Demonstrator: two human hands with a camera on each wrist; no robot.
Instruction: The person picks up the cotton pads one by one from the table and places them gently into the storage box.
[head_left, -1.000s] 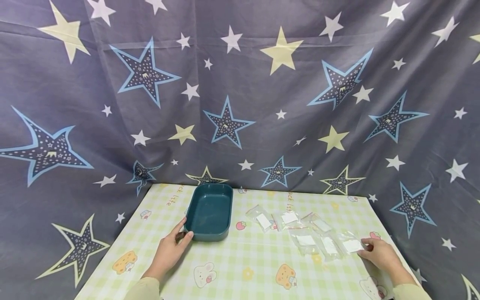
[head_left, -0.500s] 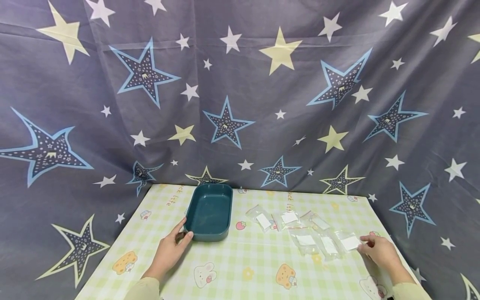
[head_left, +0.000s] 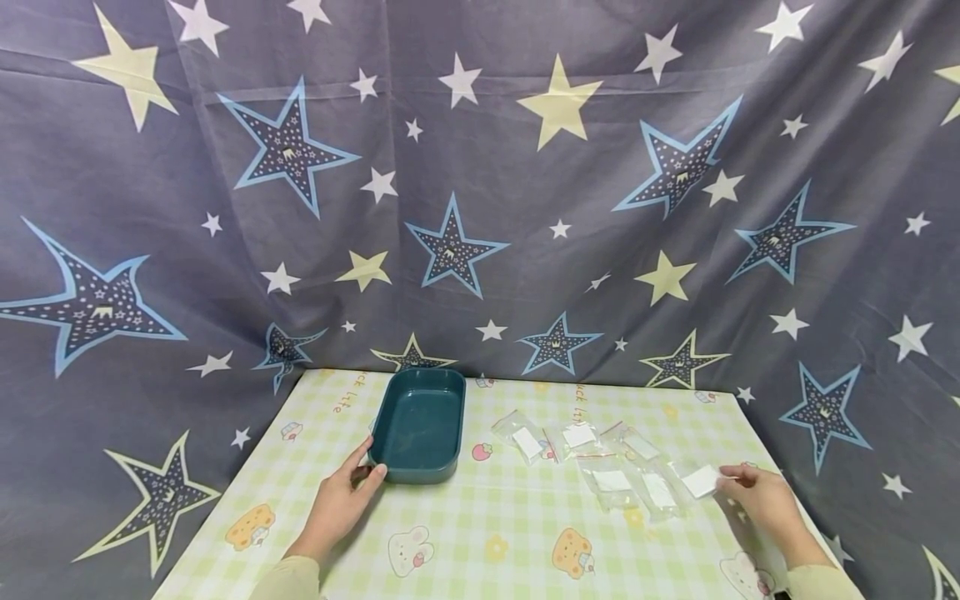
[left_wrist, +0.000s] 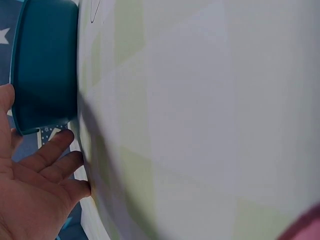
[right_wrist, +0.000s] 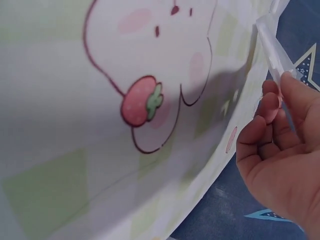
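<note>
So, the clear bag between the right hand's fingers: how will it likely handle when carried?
The clear bag's thin-looking film will probably flop and crinkle, while the flat white piece inside may keep its middle stiffer. It's likely light, looking small and flat. With the right hand pinching one edge, its free end could droop.

Star-printed cloth [head_left: 495, 150] hung behind a pale checked surface [head_left: 453, 521].
The dark grey-purple cloth rises beyond both hands, lightly creased, reaching left of the left hand [head_left: 337, 504] and right of the right hand [head_left: 763, 504]; the green-and-white cartoon-printed surface spreads beneath, with a soft shadow [left_wrist: 111, 185] beside the left hand.
</note>
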